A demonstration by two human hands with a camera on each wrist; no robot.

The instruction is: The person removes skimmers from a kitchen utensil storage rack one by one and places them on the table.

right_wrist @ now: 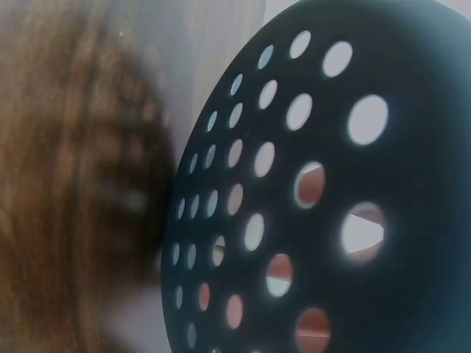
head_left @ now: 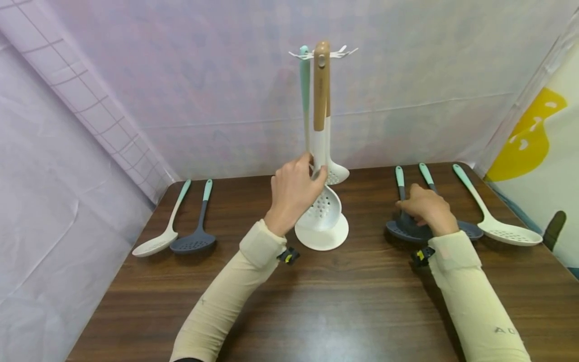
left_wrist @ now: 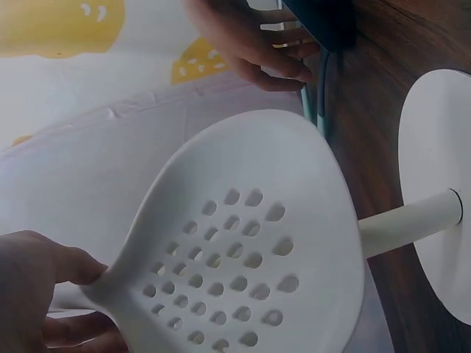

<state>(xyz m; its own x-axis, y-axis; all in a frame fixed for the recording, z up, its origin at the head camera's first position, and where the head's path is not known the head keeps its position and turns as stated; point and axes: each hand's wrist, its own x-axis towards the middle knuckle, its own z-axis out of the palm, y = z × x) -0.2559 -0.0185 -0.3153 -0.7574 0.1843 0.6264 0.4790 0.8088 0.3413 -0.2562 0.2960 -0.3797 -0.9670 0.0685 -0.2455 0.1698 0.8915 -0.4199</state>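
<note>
Your left hand (head_left: pixel 291 191) pinches the neck of a white skimmer (head_left: pixel 330 211), its wooden handle up by the hooks of the white stand (head_left: pixel 322 242) at the back of the tabletop (head_left: pixel 344 301). Your right hand (head_left: pixel 427 206) is over a dark skimmer (head_left: pixel 407 232) to the right; with the fingers partly hidden, I can't tell whether they grip it.

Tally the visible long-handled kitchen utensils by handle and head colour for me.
Mint-green-handled utensils with charcoal heads: 3
Mint-green-handled utensils with white heads: 2
Mint-green-handled utensil with its head hidden: 1
Tan-handled utensils with white heads: 2
Total visible: 8
</note>
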